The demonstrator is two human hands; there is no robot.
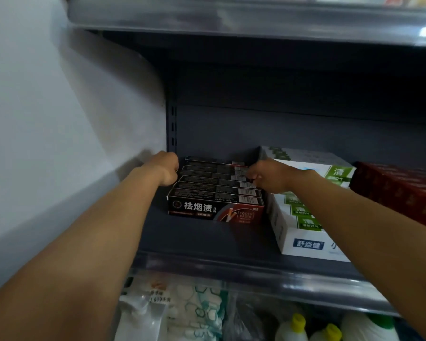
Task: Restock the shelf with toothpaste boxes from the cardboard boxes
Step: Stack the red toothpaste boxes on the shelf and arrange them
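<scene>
Gripped between both hands (166, 167) (266, 173), black toothpaste boxes (215, 190) on shelf (207, 239).

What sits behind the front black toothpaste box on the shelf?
More black boxes in a row behind the front black toothpaste box, both hands at its ends; anything behind the row is hidden.

This was a shop: a dark metal shelf (207, 242) with clear price rails held rows of boxed toothpaste (215, 190), with cleaning bottles (292, 328) below.

Grey shelf (194, 239) bearing toothpaste boxes (215, 193)
</scene>
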